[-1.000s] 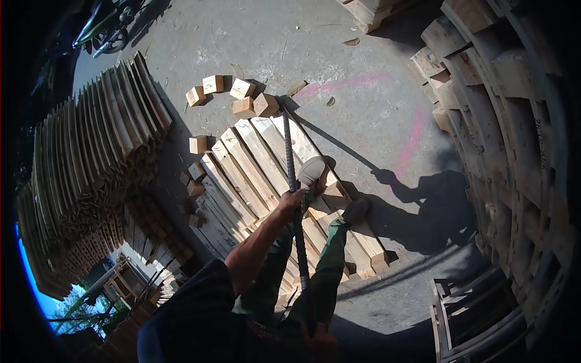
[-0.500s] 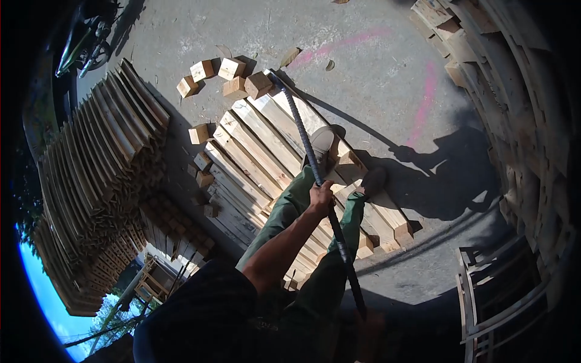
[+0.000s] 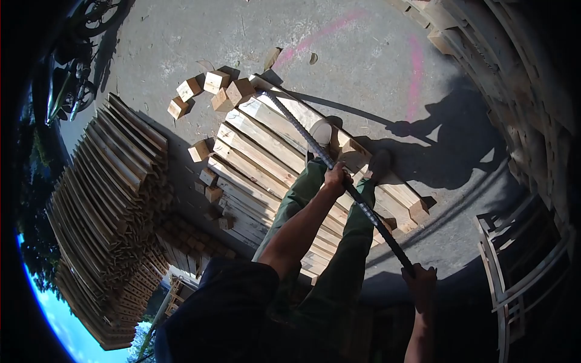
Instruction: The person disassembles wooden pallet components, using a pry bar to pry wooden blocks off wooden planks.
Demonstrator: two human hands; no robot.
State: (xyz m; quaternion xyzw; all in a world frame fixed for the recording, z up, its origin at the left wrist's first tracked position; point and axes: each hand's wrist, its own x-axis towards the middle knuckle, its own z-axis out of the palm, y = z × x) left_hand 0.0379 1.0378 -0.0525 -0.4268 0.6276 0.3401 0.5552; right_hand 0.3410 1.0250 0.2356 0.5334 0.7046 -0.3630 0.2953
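My left hand is wrapped round the middle of a long, dark, ribbed metal bar. Lower down, my right hand grips the bar's near end. The bar slants up and left across a wooden pallet of pale slats, its far tip by the pallet's top corner, close to a wooden block. Whether the tip touches the wood I cannot tell. Both my shoes are on the pallet, and my legs are in green trousers.
Several loose wooden blocks lie along the pallet's left side. A tall stack of slatted wood rises at left, stacked pallets at right, a wooden frame at lower right. A motorcycle stands at upper left.
My right hand has come up and right out of the dark with the bar's near end, so the bar lies flatter. My left hand has shifted right and slightly up; the view has turned somewhat.
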